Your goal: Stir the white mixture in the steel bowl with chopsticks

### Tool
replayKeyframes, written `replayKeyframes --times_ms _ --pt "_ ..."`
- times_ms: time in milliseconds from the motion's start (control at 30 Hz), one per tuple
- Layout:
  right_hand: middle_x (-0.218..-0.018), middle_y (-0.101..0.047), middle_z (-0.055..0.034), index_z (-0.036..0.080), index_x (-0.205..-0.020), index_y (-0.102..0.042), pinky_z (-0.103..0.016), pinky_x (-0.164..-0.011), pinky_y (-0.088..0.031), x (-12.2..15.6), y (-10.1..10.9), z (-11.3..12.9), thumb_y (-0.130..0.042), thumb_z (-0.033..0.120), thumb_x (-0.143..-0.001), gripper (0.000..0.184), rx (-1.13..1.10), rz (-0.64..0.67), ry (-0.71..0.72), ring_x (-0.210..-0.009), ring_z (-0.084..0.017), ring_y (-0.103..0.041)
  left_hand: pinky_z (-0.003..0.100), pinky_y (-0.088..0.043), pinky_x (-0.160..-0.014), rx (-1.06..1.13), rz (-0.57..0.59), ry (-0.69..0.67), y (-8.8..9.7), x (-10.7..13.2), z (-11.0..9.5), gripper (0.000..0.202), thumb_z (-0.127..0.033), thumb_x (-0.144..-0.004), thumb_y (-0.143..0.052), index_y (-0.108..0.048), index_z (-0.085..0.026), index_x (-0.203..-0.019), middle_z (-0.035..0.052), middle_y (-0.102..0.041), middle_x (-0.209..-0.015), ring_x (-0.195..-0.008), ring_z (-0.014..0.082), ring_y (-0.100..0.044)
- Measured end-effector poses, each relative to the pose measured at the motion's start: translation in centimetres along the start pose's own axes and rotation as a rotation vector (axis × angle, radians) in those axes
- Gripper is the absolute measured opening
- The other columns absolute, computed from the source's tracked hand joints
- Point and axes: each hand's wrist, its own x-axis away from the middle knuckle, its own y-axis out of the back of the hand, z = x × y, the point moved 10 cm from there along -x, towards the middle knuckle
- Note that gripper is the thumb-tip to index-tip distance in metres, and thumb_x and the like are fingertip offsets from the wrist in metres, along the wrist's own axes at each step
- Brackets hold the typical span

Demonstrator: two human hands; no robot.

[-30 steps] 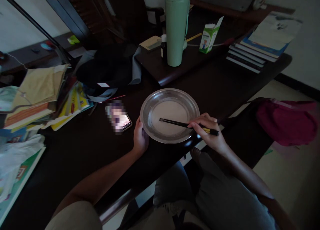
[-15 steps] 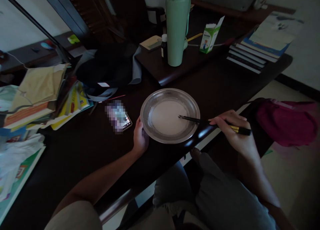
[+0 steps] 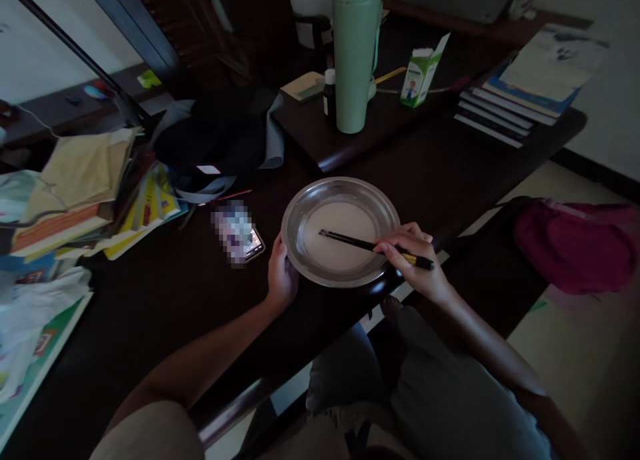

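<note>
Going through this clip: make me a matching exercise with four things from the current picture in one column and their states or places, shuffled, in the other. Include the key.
Things
1. chopsticks
2. bowl
3. phone
4. tumbler

States or places
A. lying on the table, beside the left hand
B. green, standing upright
C. in the right hand, tips reaching over the bowl's middle
D. metal, held at its side by the left hand

Right pairs: 1-C, 2-D, 3-A, 4-B
</note>
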Motion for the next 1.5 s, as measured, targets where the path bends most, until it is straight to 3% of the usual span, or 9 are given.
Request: replayKeyframes --times_ms 133,333,533,667,833,1033,1200,1400,1500 --pt "-0.097 -0.087 -0.0006 0.034 -0.087 -0.084 -0.051 -0.095 -0.040 -0.3 0.7 -0.7 -0.060 0.051 -0.107 0.035 0.096 -0.092 -0.009 -0.097 -0.028 -0.068 0.047 -0.058 -0.113 -0.005 0.015 0.007 0.2 0.1 0.0 0.049 -0.056 -0.089 -0.083 -0.078 -0.027 -0.128 0.0067 -0.082 -0.128 -0.127 0.0307 -0.075" --pt "-0.087 -0.083 -0.0004 0.032 -0.080 -0.082 -0.053 -0.099 -0.041 0.5 4.7 -0.9 -0.064 0.046 -0.103 0.032 0.161 -0.217 -0.093 -0.095 -0.027 -0.070 0.049 -0.057 -0.115 -0.004 0.032 0.008 0.4 -0.1 0.3 0.047 -0.055 -0.091 -0.081 -0.078 -0.028 -0.129 0.0076 -0.081 -0.131 -0.131 0.0317 -0.073" --pt "-0.080 -0.079 -0.0032 0.031 -0.075 -0.082 -0.046 -0.080 -0.050 1.3 7.3 -1.9 -0.070 0.042 -0.099 0.029 0.007 -0.179 -0.149 -0.080 -0.025 -0.071 0.051 -0.058 -0.114 0.015 0.019 -0.004 0.4 -0.7 1.6 0.044 -0.054 -0.089 -0.082 -0.080 -0.028 -0.125 0.0076 -0.081 -0.129 -0.128 0.0325 -0.074" --pt "-0.079 -0.080 -0.0020 0.031 -0.073 -0.081 -0.044 -0.079 -0.051 1.2 6.2 -1.3 -0.069 0.047 -0.101 0.035 -0.038 -0.026 -0.139 -0.078 -0.023 -0.073 0.050 -0.059 -0.113 -0.001 0.023 -0.018 0.3 -0.8 1.6 0.045 -0.056 -0.090 -0.081 -0.079 -0.029 -0.126 0.0075 -0.081 -0.129 -0.128 0.0325 -0.075" --pt "-0.085 -0.084 -0.0006 0.033 -0.078 -0.081 -0.047 -0.086 -0.049 0.8 2.5 0.4 -0.065 0.053 -0.105 0.037 -0.076 0.106 -0.051 -0.086 -0.024 -0.072 0.050 -0.058 -0.114 -0.003 0.032 -0.006 0.0 -0.5 0.9 0.045 -0.056 -0.091 -0.080 -0.078 -0.030 -0.128 0.0062 -0.082 -0.127 -0.127 0.0316 -0.075" --pt "-0.091 -0.087 -0.0011 0.033 -0.082 -0.082 -0.052 -0.093 -0.043 0.2 -0.1 -0.2 -0.058 0.058 -0.107 0.043 -0.010 0.035 -0.029 -0.094 -0.027 -0.070 0.047 -0.057 -0.115 -0.034 0.023 -0.007 -0.3 -0.2 0.4 0.047 -0.056 -0.093 -0.078 -0.077 -0.027 -0.129 0.0076 -0.081 -0.132 -0.132 0.0324 -0.072" --pt "-0.095 -0.087 -0.0003 0.034 -0.084 -0.082 -0.052 -0.096 -0.041 0.0 1.1 -0.6 -0.060 0.052 -0.106 0.036 0.089 -0.085 -0.029 -0.096 -0.028 -0.069 0.049 -0.057 -0.114 -0.050 0.022 -0.004 0.0 0.0 0.4 0.048 -0.057 -0.092 -0.077 -0.076 -0.028 -0.130 0.0079 -0.080 -0.131 -0.132 0.0331 -0.072" --pt "-0.086 -0.083 -0.0010 0.031 -0.078 -0.080 -0.054 -0.098 -0.038 0.7 4.5 -0.3 -0.063 0.046 -0.105 0.035 0.182 -0.208 -0.072 -0.093 -0.027 -0.071 0.049 -0.058 -0.113 -0.018 0.027 0.000 0.3 -0.2 0.8 0.048 -0.056 -0.090 -0.081 -0.078 -0.028 -0.128 0.0075 -0.081 -0.129 -0.129 0.0325 -0.073" --pt "-0.082 -0.081 -0.0012 0.031 -0.075 -0.079 -0.051 -0.093 -0.043 1.2 6.0 -0.2 -0.065 0.043 -0.104 0.034 0.148 -0.220 -0.092 -0.088 -0.026 -0.071 0.050 -0.059 -0.113 -0.013 0.015 -0.001 0.6 -0.4 0.9 0.048 -0.055 -0.088 -0.083 -0.078 -0.028 -0.127 0.0074 -0.081 -0.129 -0.129 0.0325 -0.074"
